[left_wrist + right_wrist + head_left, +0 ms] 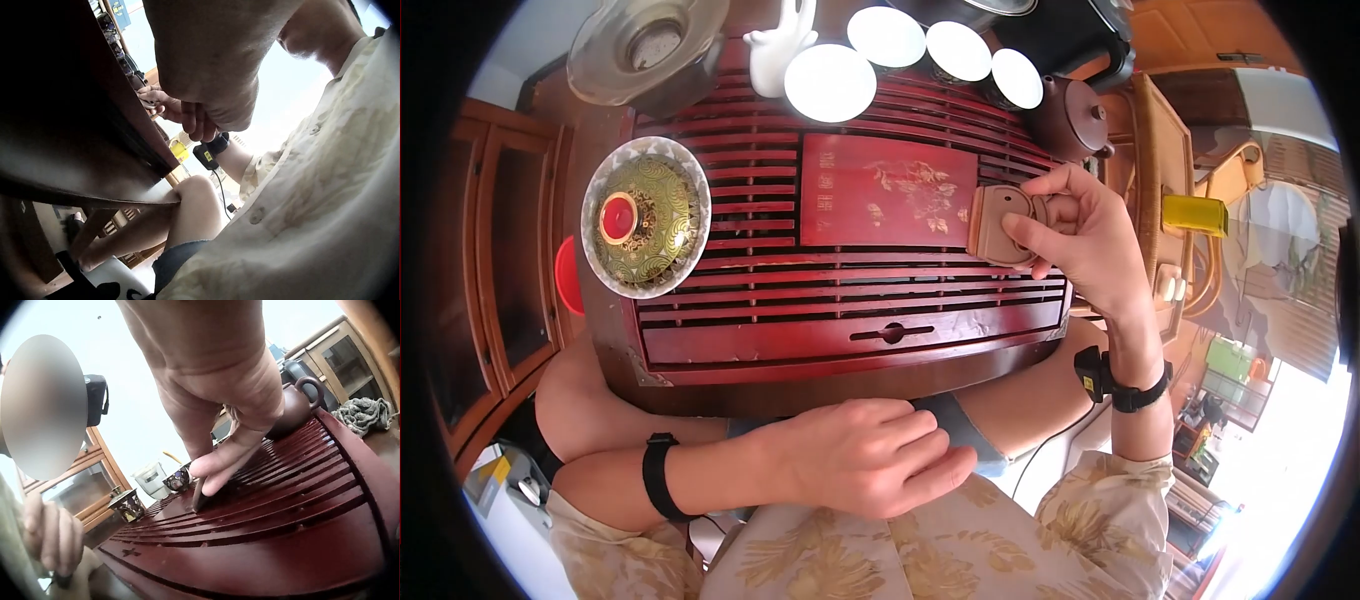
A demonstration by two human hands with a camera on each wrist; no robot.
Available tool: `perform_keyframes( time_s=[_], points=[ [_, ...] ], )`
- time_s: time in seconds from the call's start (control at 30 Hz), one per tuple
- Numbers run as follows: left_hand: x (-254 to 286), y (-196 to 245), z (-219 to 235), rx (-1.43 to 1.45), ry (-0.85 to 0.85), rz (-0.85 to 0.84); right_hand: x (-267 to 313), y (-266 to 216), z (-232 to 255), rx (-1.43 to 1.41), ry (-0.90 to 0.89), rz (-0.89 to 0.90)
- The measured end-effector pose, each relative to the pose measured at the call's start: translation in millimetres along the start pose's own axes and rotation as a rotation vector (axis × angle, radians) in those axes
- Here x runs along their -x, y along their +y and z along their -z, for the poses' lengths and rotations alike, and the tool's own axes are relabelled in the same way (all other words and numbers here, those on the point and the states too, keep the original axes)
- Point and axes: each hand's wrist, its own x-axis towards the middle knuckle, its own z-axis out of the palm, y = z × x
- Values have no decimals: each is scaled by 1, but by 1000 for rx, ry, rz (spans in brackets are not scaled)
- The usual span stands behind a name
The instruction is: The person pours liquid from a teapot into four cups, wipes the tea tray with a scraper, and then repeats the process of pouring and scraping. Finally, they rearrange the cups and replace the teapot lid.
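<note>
At the right end of the slatted red tea tray point(750, 345), my right hand point(1085, 230) pinches a flat brown clay piece point(990, 222), shaped like a small coaster, thumb on its top face. In the right wrist view the piece point(199, 497) tilts on edge close over the slats, under the fingers. It overlaps the right edge of the tray's smooth red panel point(850, 190), which carries gold flowers and characters. My left hand point(875, 455) idles before my torso, its fingers loosely curled, holding nothing visible.
A lidded patterned bowl point(660, 235) stands at the tray's left. White-lined cups point(830, 82) and a white hand-shaped ornament point(782, 50) line the back, near a glass vessel point(685, 75). A brown clay teapot point(1068, 115) sits at the back right, just beyond my right hand.
</note>
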Motion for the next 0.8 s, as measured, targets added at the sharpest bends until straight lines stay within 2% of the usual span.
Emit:
perform_keyframes(
  time_s=[0.1, 0.23, 0.33, 0.43, 0.67, 0.8],
  points=[
    [0, 1, -1, -4, -6, -14, 5, 7, 9, 35, 40, -1],
    [-1, 2, -2, -14, -11, -33, 24, 11, 26, 71, 121, 87],
    [1, 3, -4, -21, -21, -50, 29, 8, 22, -23, 189, 126],
    [0, 2, -8, -54, 20, -82, 27, -5, 6, -92, 99, 90],
    [2, 3, -7, -39, 26, -92, -7, -38, -54, -155, -137, 176],
    [2, 4, -7, -28, 43, -97, -23, -54, -74, -90, -131, 186]
  ],
)
